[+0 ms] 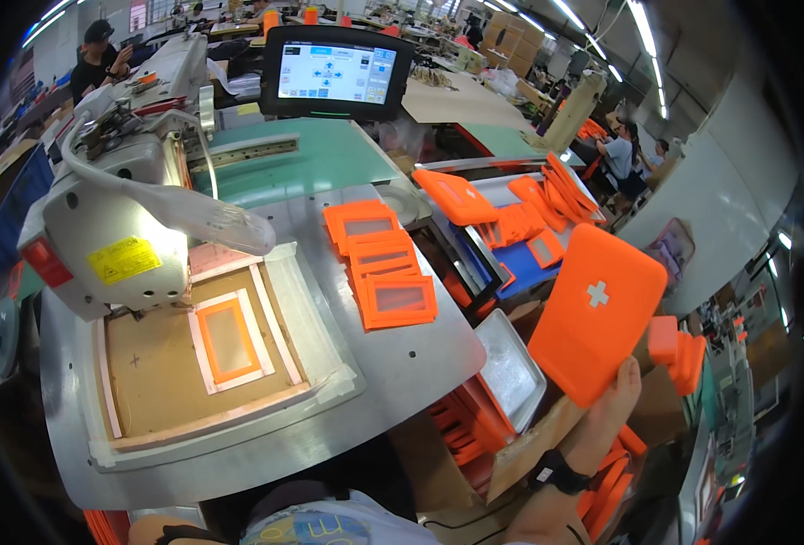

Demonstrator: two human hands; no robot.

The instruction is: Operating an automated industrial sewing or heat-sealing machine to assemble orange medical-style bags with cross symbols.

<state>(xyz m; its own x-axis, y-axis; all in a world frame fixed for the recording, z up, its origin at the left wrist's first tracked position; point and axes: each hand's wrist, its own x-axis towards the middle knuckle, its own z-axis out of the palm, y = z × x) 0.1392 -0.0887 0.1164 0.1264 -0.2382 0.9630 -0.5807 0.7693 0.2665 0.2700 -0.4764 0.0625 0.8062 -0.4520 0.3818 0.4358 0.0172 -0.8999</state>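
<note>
My right hand (616, 400) is closed on the lower edge of an orange case (584, 331) with a white cross. The case is held up to the right of the table, tilted, its rounded front toward me. My left hand is out of view; only a bit of arm shows at the lower left edge. Under the sewing machine head (138, 218), a frame template (116, 363) lies on the metal table (393, 381). In its window sits an orange-bordered clear panel (228, 340). Beside it, overlapping stacks of similar orange-framed panels (397, 300) lie on the table.
Behind the table stands a control screen (334, 73). More orange cases (456, 197) and pieces fill a blue tray (534, 277) at the right. A metal tray (511, 368) and cardboard box (534, 445) stand by the table's right edge. People work farther back.
</note>
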